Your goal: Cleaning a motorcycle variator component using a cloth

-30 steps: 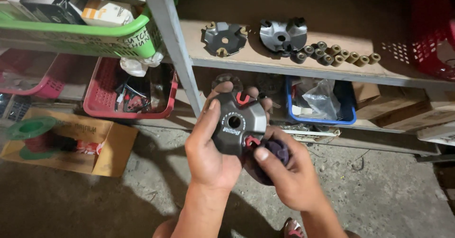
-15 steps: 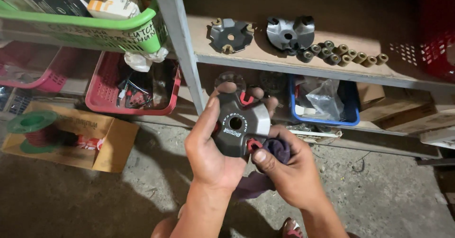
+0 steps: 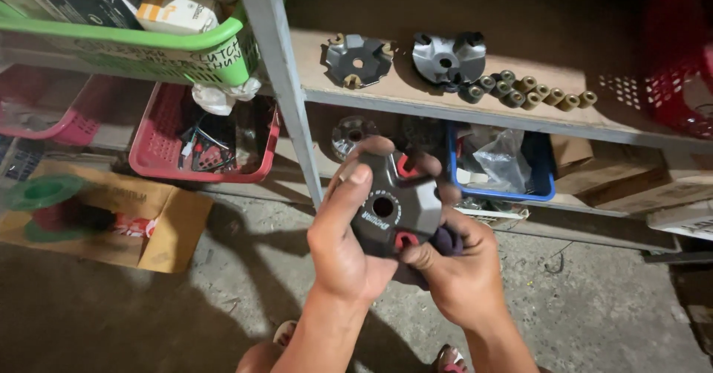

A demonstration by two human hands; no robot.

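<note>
a dark grey, roughly triangular metal plate with a round centre hole and red plastic clips at its corners [image 3: 392,206] sits held up in front of the shelving, between both hands. the left hand [image 3: 343,250] grips it from the left, thumb lying over the front face beside the hole, the other fingers curled round the top edge and back, so those fingers are clamped on the plate. the right hand [image 3: 459,269] holds it from below and right, thumb tip pressed near the lower red clip, fingers wrapped behind; a dark purple cloth [image 3: 445,241] is bunched between these fingers and the plate's back.

just beyond the fingertips, on the bare wooden shelf [image 3: 639,124], lie a dark star-shaped metal plate [image 3: 358,61], a silver ramped metal disc [image 3: 448,57] and a row of small brass-coloured cylindrical rollers [image 3: 529,92]. below them, right of the fingers, stands a blue plastic tray with a clear crumpled bag [image 3: 499,161]. left of the hands, past the grey steel upright [image 3: 286,98], are a red plastic basket [image 3: 204,141] and a green plastic basket of boxes [image 3: 130,31] above it. far left on the concrete floor [image 3: 594,313] lies a brown cardboard box [image 3: 100,217].
</note>
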